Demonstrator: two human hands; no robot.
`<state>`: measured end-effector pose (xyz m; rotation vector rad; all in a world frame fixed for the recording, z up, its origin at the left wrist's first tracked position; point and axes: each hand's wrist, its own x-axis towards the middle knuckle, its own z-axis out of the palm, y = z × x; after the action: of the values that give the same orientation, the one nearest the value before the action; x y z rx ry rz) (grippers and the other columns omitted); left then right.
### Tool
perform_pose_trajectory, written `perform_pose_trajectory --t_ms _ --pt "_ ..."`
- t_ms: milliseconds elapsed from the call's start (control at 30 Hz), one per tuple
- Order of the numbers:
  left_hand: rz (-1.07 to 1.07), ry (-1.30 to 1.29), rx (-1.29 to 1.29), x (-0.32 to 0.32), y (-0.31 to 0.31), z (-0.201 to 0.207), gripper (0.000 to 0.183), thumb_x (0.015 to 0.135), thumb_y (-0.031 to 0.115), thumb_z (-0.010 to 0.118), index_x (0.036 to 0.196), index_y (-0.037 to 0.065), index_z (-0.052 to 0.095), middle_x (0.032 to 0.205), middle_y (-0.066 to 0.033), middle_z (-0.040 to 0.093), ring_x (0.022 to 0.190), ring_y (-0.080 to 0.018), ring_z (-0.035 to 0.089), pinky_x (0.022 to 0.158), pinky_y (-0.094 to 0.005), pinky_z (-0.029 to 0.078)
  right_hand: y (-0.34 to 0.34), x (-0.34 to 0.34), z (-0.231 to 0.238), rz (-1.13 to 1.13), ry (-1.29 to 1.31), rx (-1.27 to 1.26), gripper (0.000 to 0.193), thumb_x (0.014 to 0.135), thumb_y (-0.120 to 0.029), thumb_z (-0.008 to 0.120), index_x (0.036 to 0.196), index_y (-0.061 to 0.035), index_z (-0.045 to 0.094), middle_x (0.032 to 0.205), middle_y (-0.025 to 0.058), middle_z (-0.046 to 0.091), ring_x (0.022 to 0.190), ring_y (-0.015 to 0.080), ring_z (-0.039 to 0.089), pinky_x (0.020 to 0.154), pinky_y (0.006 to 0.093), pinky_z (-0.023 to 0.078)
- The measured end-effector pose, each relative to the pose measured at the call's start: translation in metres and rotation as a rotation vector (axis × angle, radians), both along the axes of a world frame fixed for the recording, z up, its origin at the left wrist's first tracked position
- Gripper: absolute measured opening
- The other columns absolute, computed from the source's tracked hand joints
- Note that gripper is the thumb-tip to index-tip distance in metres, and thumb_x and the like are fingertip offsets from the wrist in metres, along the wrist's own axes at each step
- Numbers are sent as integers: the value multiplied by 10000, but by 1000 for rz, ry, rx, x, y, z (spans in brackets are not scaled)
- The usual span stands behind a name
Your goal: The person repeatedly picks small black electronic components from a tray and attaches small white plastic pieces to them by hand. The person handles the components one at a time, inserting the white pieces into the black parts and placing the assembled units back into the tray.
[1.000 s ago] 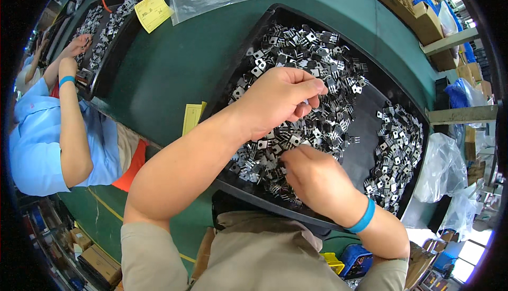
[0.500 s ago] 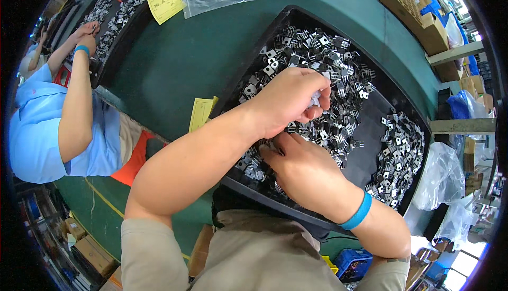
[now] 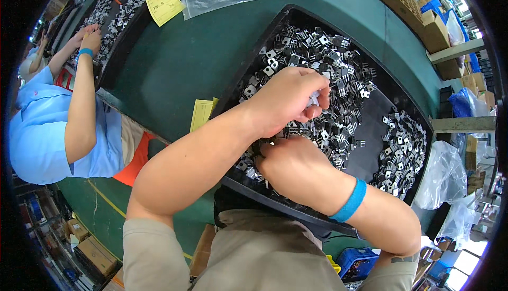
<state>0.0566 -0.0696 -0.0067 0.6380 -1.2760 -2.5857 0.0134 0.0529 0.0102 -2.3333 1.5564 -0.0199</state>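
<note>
from where i watch, the larger heap of loose components (image 3: 341, 100) fills the left part of a black tray (image 3: 366, 151) on the green surface (image 3: 174, 61). the right hand (image 3: 296, 166) is down at the heap's near left end and looks the closer of the two to the parts; its fingertips are hidden, so i cannot tell whether it grips anything. the left hand (image 3: 296, 100) is just beyond it, above the heap, curled around some pale pieces (image 3: 314, 99) that i can't make out fully. the heap runs from the tray's far side to its near side, while single parts point every way, so i find no common long axis. each has a dark body, a silvery tab with a hole, and thin metal legs. a smaller heap (image 3: 400, 153) lies to the right, past a bare strip.
</note>
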Motion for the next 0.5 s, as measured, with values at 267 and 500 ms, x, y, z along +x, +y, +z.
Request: perform_pose_trajectory --t_ms 267,500 --pt "-8 -41 -148 2 5 7 174 918 134 519 1011 11 601 766 -42 590 581 -63 472 470 -189 328 33 -48 24 -150 -58 92 75 723 -85 582 763 -28 611 802 114 611 753 306 634 639 410 524" --pt "-253 -52 -157 3 5 4 254 955 246 534 1021 19 625 676 39 508 534 -48 413 460 -185 292 44 -81 38 -592 -387 -144 97 764 -31 639 850 -2 606 762 158 595 691 346 591 605 405 474"
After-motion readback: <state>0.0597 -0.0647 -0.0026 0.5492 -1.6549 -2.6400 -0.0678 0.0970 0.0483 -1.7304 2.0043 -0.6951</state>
